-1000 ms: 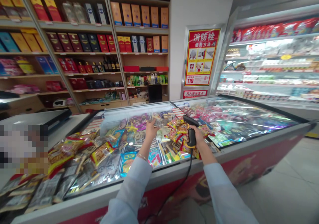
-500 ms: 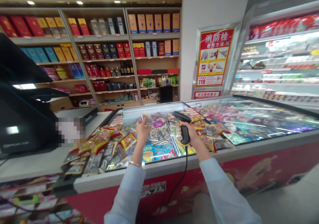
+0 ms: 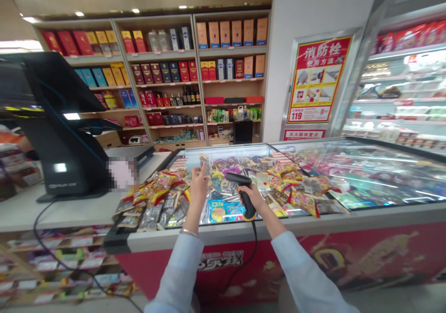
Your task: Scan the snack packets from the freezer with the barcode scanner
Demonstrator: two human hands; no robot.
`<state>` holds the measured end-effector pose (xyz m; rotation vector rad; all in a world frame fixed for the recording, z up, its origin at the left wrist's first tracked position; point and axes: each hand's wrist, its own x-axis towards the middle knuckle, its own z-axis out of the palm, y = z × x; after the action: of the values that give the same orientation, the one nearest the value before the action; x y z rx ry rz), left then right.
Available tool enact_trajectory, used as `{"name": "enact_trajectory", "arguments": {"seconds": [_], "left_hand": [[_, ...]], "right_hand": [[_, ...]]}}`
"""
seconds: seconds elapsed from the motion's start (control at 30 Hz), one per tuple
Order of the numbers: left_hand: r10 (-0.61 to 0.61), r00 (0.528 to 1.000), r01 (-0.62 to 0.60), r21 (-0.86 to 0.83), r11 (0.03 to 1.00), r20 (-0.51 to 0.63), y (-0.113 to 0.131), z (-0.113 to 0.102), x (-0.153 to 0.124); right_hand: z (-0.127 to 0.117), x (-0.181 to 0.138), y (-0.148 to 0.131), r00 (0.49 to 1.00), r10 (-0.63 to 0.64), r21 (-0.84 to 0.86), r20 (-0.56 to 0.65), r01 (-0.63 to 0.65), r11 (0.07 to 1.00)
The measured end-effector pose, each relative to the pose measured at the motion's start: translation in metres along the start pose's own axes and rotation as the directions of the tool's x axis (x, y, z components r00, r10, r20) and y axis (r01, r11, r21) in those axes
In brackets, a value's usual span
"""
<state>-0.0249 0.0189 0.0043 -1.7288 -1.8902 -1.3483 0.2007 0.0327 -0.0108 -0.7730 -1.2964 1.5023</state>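
Observation:
My left hand (image 3: 199, 183) is raised above the glass lid of a chest freezer (image 3: 244, 231), pinching a small snack packet (image 3: 205, 165) upright between its fingers. My right hand (image 3: 251, 197) grips a black handheld barcode scanner (image 3: 242, 192) with a yellow base, its head turned left toward the packet. A black cable (image 3: 251, 252) hangs from the scanner down the freezer's red front. Piles of snack packets lie on the lid: one heap (image 3: 156, 201) left of my hands, another (image 3: 299, 190) to the right.
A black till screen (image 3: 59, 127) stands on the white counter (image 3: 52, 211) at left, its cable trailing down. Shelves of boxed goods (image 3: 167, 71) fill the back wall. An open chiller (image 3: 404, 90) runs along the right, beside a red fire-hydrant poster (image 3: 315, 81).
The view has swung left, bringing the till screen into sight. My left hand has lifted the packet a little, and the scanner has come closer to it.

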Motion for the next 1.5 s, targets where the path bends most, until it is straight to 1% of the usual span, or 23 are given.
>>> {"name": "enact_trajectory", "arguments": {"seconds": [0.17,0.33,0.4,0.47,0.6,0.7,0.8,0.87,0.97,1.03,1.07,1.13,1.17,1.23,1.37,1.5], "left_hand": [[-0.023,1.000,0.022,-0.013,1.000,-0.004,-0.007,0.000,-0.008],[-0.031,1.000,0.031,-0.034,0.999,0.004,-0.011,0.002,-0.008],[-0.040,0.999,0.040,-0.047,0.998,-0.006,-0.017,0.000,-0.008],[-0.047,0.999,0.045,-0.061,0.997,-0.024,-0.028,-0.006,-0.007],[-0.067,0.996,0.064,-0.055,0.996,-0.064,-0.060,-0.030,-0.007],[-0.139,0.981,0.141,0.008,0.990,-0.134,-0.084,-0.056,-0.003],[-0.188,0.963,0.212,0.108,0.971,-0.193,-0.103,-0.084,0.008],[-0.200,0.961,0.236,0.192,0.952,-0.191,-0.114,-0.100,0.015],[-0.193,0.973,0.226,0.350,0.909,-0.128,-0.127,-0.114,0.019],[-0.184,0.975,0.220,0.454,0.864,-0.122,-0.132,-0.114,0.014],[-0.181,0.971,0.236,0.490,0.839,-0.158,-0.133,-0.111,0.009],[-0.163,0.943,0.297,0.510,0.807,-0.291,-0.132,-0.102,-0.004],[-0.145,0.922,0.319,0.495,0.808,-0.359,-0.132,-0.097,-0.012],[-0.097,0.896,0.307,0.448,0.840,-0.432,-0.131,-0.085,-0.030],[-0.038,0.889,0.227,0.366,0.902,-0.456,-0.136,-0.071,-0.055],[-0.054,0.897,0.207,0.310,0.928,-0.438,-0.142,-0.068,-0.059]], "right_hand": [[-0.003,-0.004,-0.002,1.000,0.004,-0.020,0.021,-0.003,1.000],[-0.004,-0.004,0.000,1.000,0.021,-0.019,-0.002,-0.021,1.000],[-0.003,-0.003,0.001,1.000,0.020,0.006,-0.014,-0.020,1.000],[-0.001,-0.002,0.002,0.999,0.024,0.036,-0.023,-0.023,0.999],[0.010,0.003,0.005,0.999,0.030,0.095,-0.019,-0.028,0.995],[0.025,0.008,0.011,0.999,0.051,0.129,-0.003,-0.050,0.990],[0.047,0.015,0.018,0.997,0.072,0.149,0.022,-0.075,0.986],[0.062,0.019,0.022,0.995,0.087,0.164,0.051,-0.094,0.982],[0.088,0.027,0.028,0.989,0.113,0.197,0.093,-0.130,0.972],[0.105,0.034,0.034,0.985,0.125,0.215,0.122,-0.149,0.965],[0.113,0.038,0.037,0.982,0.131,0.223,0.136,-0.160,0.962],[0.129,0.045,0.047,0.974,0.156,0.240,0.166,-0.193,0.951],[0.135,0.049,0.053,0.969,0.169,0.247,0.183,-0.211,0.946],[0.146,0.054,0.066,0.958,0.189,0.253,0.215,-0.242,0.937],[0.155,0.059,0.088,0.938,0.262,0.239,0.228,-0.315,0.919],[0.153,0.056,0.093,0.911,0.331,0.236,0.246,-0.388,0.891]]}}
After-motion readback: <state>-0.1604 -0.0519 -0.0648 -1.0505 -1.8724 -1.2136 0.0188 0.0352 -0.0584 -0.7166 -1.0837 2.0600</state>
